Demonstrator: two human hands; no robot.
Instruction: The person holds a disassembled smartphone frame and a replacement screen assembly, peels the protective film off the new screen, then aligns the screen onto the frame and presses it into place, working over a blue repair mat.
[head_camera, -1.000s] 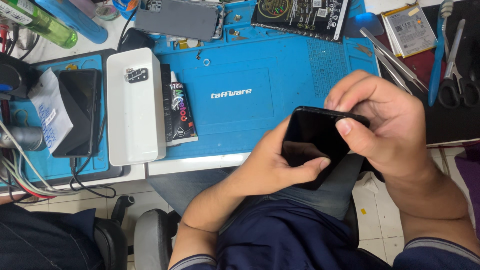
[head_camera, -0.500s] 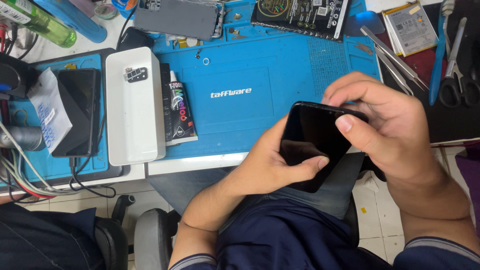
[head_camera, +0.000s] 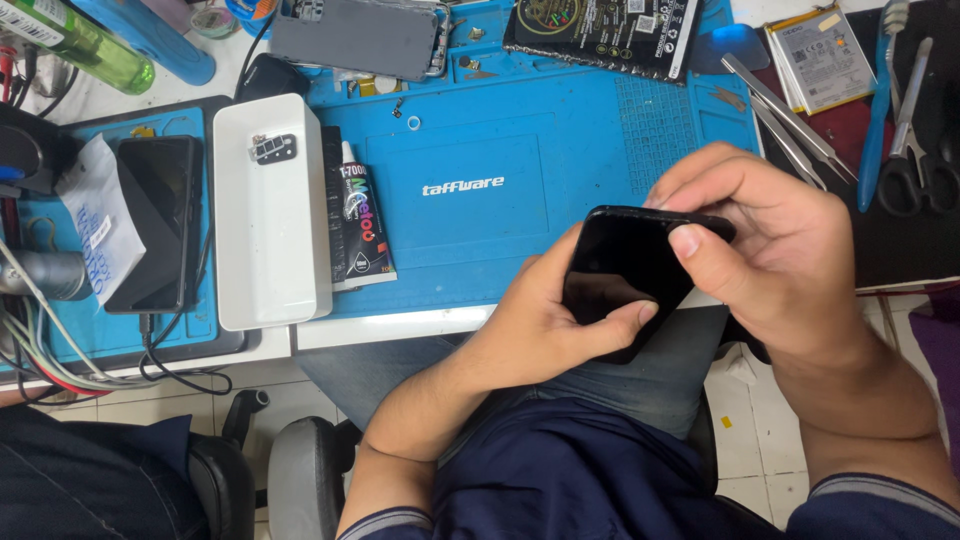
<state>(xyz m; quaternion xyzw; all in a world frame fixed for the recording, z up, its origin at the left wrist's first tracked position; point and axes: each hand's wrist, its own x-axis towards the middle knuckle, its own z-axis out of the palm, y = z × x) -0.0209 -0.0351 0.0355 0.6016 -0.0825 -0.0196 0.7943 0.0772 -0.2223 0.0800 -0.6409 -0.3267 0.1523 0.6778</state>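
Note:
A black smartphone (head_camera: 625, 275) with a dark screen is held in both hands over my lap, just past the near edge of the blue work mat (head_camera: 560, 130). My left hand (head_camera: 545, 320) cups it from below, thumb lying across the lower screen. My right hand (head_camera: 775, 250) grips its upper right end, thumb pressed on the top corner of the screen and fingers curled over the top edge.
On the mat lie a white tray (head_camera: 265, 215) with a small camera part, a glue tube (head_camera: 360, 215), a grey phone back (head_camera: 360, 35) and a dark phone body (head_camera: 605, 30). Tweezers (head_camera: 785, 115), a battery (head_camera: 818, 55) and scissors (head_camera: 915, 130) lie at the right. Another phone (head_camera: 155, 220) lies at the left.
The phone and both hands have drifted slightly up and away from me. My right thumb has slid a little along the phone's top corner. The grip is the same.

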